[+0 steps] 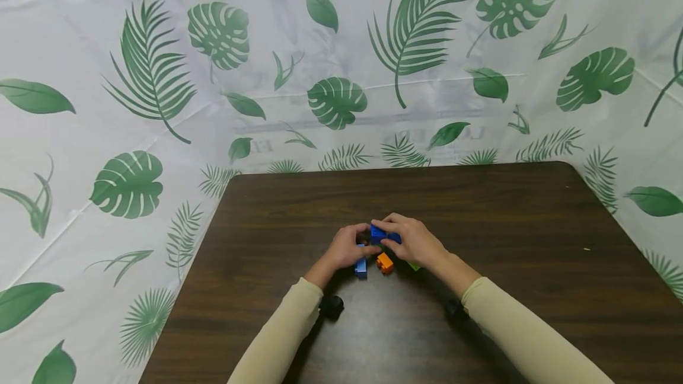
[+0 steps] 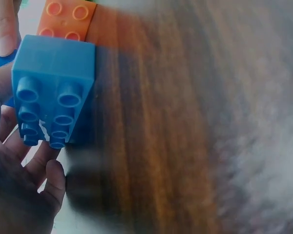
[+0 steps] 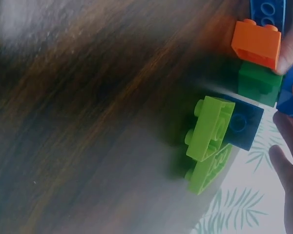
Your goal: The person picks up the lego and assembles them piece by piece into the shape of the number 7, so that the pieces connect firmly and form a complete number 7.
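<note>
plastic, smooth and glossy, makes up the deep-blue brick (image 1: pixel 378 234) at centre, raised between both hands above the far part of the loose pieces. right hand (image 1: pixel 413 243) pinches it, index finger along the top, thumb beneath. left hand (image 1: pixel 344 249) is curved toward its other side, thumb and index finger apart; whether it grips the brick too cannot be told, as fingers and blocks overlap there.

light-blue brick (image 2: pixel 53 58): long, box-shaped, two rows of hollow round studs, just by the left hand. orange brick (image 1: pixel 385 263): short and blocky, rimmed studs, to the right of the light-blue one. dark-green brick (image 3: pixel 259 84): partly covered by the orange one in the right wrist view. two lime bricks (image 3: pixel 210 129): studs pointing sideways, hollow undersides showing; a navy brick (image 3: pixel 245 124) lies behind them in that view.

table (image 1: pixel 453 206): dark brown, streaked wood grain, dull sheen. behind it, a creased white sheet (image 1: pixel 341 46) printed with green leaves. small pale scrap (image 1: pixel 586 249) toward the right edge. cream sleeves (image 1: pixel 283 333) and black wrist units (image 1: pixel 332 307) enter from below. from the head, the right hand hides most of the lime pieces.
</note>
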A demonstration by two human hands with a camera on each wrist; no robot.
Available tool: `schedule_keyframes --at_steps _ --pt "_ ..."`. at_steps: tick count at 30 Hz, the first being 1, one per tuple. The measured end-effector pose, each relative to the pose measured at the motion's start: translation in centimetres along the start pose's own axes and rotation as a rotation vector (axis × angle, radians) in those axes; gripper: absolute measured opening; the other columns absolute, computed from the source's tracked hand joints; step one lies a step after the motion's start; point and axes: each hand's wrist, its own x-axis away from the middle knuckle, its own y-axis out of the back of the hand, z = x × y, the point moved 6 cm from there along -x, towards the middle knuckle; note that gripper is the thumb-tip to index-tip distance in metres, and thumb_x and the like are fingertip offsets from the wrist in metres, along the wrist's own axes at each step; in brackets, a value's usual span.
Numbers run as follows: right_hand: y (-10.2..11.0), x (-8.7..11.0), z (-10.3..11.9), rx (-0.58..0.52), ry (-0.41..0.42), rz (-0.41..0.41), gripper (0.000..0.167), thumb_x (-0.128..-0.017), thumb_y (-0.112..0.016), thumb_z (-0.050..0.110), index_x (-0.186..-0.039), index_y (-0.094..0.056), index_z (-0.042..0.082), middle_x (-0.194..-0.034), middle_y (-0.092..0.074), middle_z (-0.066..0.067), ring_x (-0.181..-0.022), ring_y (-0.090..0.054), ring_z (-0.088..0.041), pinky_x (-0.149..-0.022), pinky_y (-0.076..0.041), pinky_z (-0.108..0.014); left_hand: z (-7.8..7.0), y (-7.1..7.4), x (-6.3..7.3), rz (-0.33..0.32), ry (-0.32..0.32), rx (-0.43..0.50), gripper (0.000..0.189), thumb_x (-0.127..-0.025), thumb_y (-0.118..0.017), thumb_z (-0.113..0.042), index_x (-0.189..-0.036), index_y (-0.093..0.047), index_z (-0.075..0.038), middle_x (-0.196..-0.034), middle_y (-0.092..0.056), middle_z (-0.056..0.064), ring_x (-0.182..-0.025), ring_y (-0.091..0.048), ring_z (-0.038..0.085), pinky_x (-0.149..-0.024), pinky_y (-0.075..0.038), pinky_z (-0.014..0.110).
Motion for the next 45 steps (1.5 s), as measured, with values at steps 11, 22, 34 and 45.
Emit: schedule_keyframes --at_steps 11,22,34,45 --pt "0.0 -0.2 0.5 0.035 0.004 0.036 0.051 -0.088 -0.075 0.014 -0.137 -0.059 0.015 -0.112 -0.059 0.0 -0.089 -0.062 -0.016 -0.077 -0.056 -0.031 -0.4 0.1 0.2 0.015 -0.032 0.009 0.044 -0.087 -0.075 -0.035 -0.125 -0.064 -0.015 -0.096 -0.069 -0.002 -0.078 -0.061 0.011 -0.067 -0.05 0.026" --pt "0.0 -0.2 0.6 0.01 0.026 0.029 0.05 -0.089 -0.073 0.012 -0.137 -0.059 0.012 -0.112 -0.059 -0.002 -0.085 -0.064 -0.019 -0.071 -0.055 -0.029 -0.4 0.0 0.2 0.039 -0.044 0.03 0.049 -0.089 -0.073 -0.039 -0.132 -0.061 -0.018 -0.111 -0.068 -0.003 -0.092 -0.062 0.01 -0.079 -0.052 0.028" --pt "0.0 -0.1 0.4 0.017 0.006 0.071 0.052 -0.091 -0.072 0.016 -0.14 -0.056 0.017 -0.115 -0.059 -0.002 -0.088 -0.065 -0.021 -0.075 -0.056 -0.031 -0.6 0.2 0.1 0.014 -0.093 -0.024 0.046 -0.089 -0.073 -0.04 -0.129 -0.063 -0.019 -0.11 -0.068 -0.005 -0.094 -0.063 0.01 -0.082 -0.053 0.029" --pt "0.9 0.6 -1.5 0.021 -0.105 0.195 0.067 -0.091 -0.072 0.019 -0.151 -0.041 0.021 -0.132 -0.059 -0.009 -0.11 -0.062 -0.028 -0.091 -0.051 -0.048 -1.2 0.6 -0.1 0.023 -0.015 -0.229 0.058 -0.086 -0.073 -0.047 -0.131 -0.062 -0.014 -0.118 -0.067 0.001 -0.105 -0.062 0.018 -0.09 -0.052 0.038"
